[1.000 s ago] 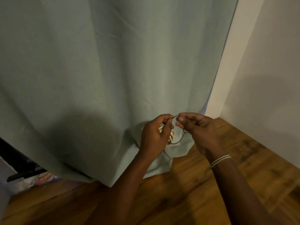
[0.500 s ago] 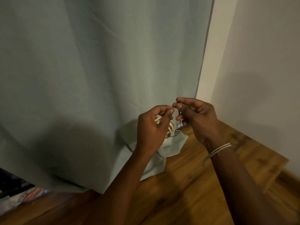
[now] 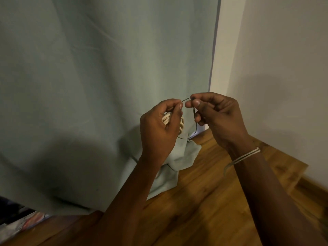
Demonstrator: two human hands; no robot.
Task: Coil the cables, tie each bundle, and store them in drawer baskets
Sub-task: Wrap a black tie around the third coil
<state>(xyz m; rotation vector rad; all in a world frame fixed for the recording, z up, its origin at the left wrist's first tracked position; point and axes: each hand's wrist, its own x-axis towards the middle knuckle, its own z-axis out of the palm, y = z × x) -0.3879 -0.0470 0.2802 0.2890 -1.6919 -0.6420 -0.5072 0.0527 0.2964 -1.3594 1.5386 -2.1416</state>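
Since half a second ago both hands have been lifting a little against the pale green hanging curtain (image 3: 106, 86), and the thin black elastic loop (image 3: 194, 129) is opening out wider between them. The left hand (image 3: 159, 132) is curling round the cream-coloured coiled cable bundle (image 3: 166, 119), its thumb and forefinger also pinching the top of the loop — so it is clamped on both at once. The right hand (image 3: 218, 119) is pinching the same loop just beside the left thumb, with its lower fingers hooking the strand as it drops away. Taking the bundle as the landmark: the loop is rising above it, arcing across to its right, then falling and sweeping back beneath it, where the black line is meeting the heel of the left hand. The bundle's coils are running roughly up and down inside the left fist, only a few pale turns showing on either side of the thumb. The relation that matters, I judge, is this — the free, stretched part of the loop is lying to the right of the bundle, on the right hand's side, so that hand is the nearer one to draw it over the coils. The wooden floor (image 3: 204, 201) is lying well below the bundle, and no drawer basket is showing.
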